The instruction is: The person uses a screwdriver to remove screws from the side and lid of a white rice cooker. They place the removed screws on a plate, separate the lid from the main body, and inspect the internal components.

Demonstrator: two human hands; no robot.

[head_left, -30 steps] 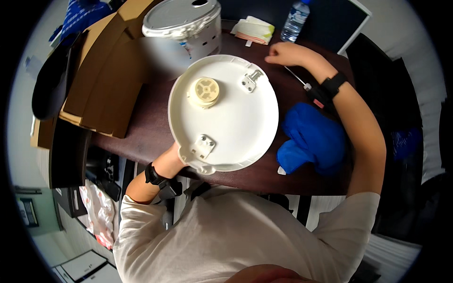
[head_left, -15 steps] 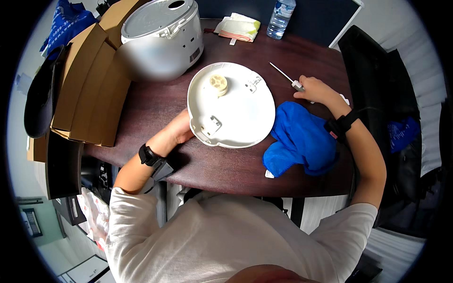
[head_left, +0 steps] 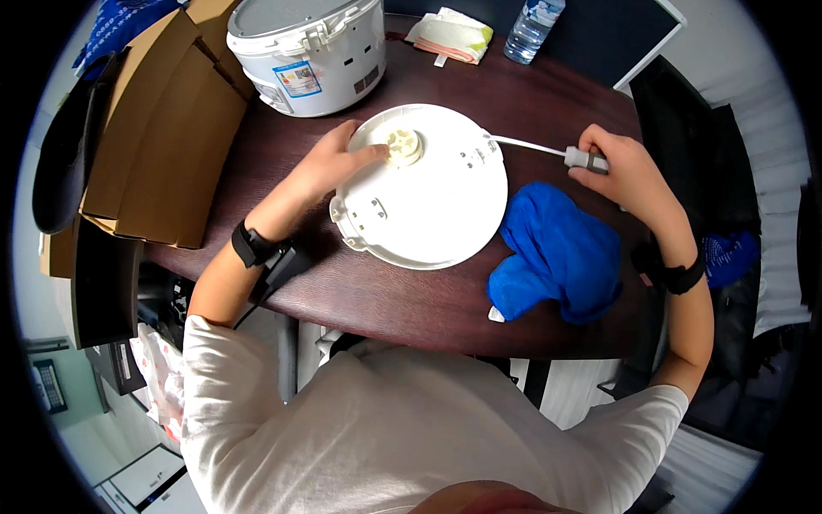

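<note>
A round white plastic cover (head_left: 432, 210), probably from an appliance, rests on the dark table with a cream round knob-like part (head_left: 404, 147) near its upper left. My left hand (head_left: 336, 161) grips the cover's upper-left rim, thumb on the inner face beside the cream part. In my right hand (head_left: 615, 164) is a screwdriver (head_left: 586, 160) with a grey-and-white handle, its fingers closed around it. The shaft points left, and its tip reaches the cover's right rim by a small fitting. A crumpled blue cloth (head_left: 561, 253) lies below the right hand.
A white rice cooker (head_left: 342, 73) stands at the back left, beside an open cardboard box (head_left: 171, 128). Farther back are a folded pale cloth (head_left: 449, 36) and a water bottle (head_left: 533, 34). The dark wooden table (head_left: 377, 304) has its near edge close to my body.
My left hand has moved from beneath the cover's left side up to its upper-left rim, and the cover has turned slightly. My right hand has lifted the screwdriver, bringing its tip to the rim.
</note>
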